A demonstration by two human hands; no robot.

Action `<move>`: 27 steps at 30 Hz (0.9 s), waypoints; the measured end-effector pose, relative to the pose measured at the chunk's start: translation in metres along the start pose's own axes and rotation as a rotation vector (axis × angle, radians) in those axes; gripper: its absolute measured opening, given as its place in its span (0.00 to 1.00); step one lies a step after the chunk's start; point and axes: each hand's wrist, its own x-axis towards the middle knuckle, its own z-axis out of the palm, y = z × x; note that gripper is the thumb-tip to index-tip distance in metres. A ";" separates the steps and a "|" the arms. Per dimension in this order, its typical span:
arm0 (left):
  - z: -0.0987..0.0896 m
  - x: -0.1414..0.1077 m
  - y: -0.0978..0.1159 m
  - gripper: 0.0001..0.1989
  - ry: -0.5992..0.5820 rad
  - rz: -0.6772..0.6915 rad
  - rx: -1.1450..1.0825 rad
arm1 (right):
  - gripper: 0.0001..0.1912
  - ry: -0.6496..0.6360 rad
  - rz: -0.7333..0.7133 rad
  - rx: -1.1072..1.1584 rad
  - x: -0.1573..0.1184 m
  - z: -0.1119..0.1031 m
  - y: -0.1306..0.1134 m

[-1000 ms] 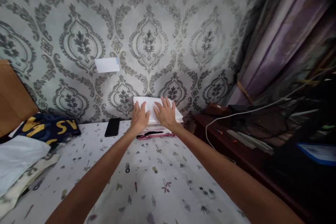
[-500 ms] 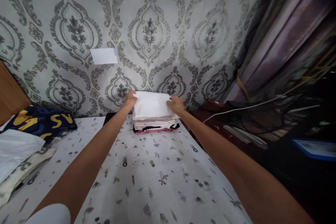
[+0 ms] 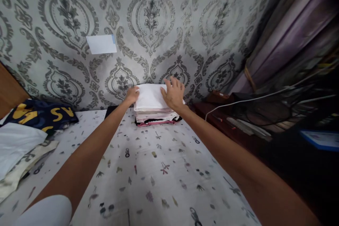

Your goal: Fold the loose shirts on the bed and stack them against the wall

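A folded white cloth (image 3: 149,97) tops a neat stack of folded clothes (image 3: 153,116), whose lower layers show pale pink, white, black and deep pink edges. My left hand (image 3: 131,96) is at the stack's far left corner, its fingers closed on the edge of the white cloth. Over the right side of that cloth is my right hand (image 3: 174,94), open, with fingers spread and raised and the thumb near the cloth's surface. The stack rests on a white bedsheet (image 3: 143,159) printed with small motifs, close to the wall.
At left lie a navy garment with yellow letters (image 3: 39,114), a white cloth (image 3: 19,144) and a cream patterned cloth (image 3: 34,162). A dark flat item (image 3: 109,110) sits behind my left forearm. Right of the bed are a white cable (image 3: 238,101), a blue-edged item (image 3: 320,140) and a tied purple curtain (image 3: 278,39).
My right hand has let go of the white cloth's right edge, and its fingers have opened and lifted. My left hand stays at the left edge. The view has tilted slightly down.
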 end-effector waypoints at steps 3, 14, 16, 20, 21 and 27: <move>-0.001 -0.021 -0.001 0.22 0.038 -0.012 -0.035 | 0.28 -0.136 -0.133 -0.013 -0.011 0.020 -0.016; -0.130 -0.266 -0.074 0.19 -0.138 0.007 0.190 | 0.25 -0.217 -0.059 0.109 -0.018 0.022 -0.039; -0.185 -0.284 -0.098 0.17 -0.100 -0.051 0.324 | 0.21 -0.129 -0.072 0.132 -0.026 0.015 -0.045; -0.281 -0.296 -0.140 0.16 0.040 -0.197 0.550 | 0.15 0.020 -0.178 0.323 -0.065 0.000 -0.064; -0.298 -0.298 -0.148 0.15 0.052 -0.227 0.623 | 0.15 0.006 -0.215 0.388 -0.079 -0.004 -0.072; -0.340 -0.303 -0.162 0.11 -0.021 -0.312 0.814 | 0.17 -0.264 -0.352 0.685 -0.172 -0.026 -0.140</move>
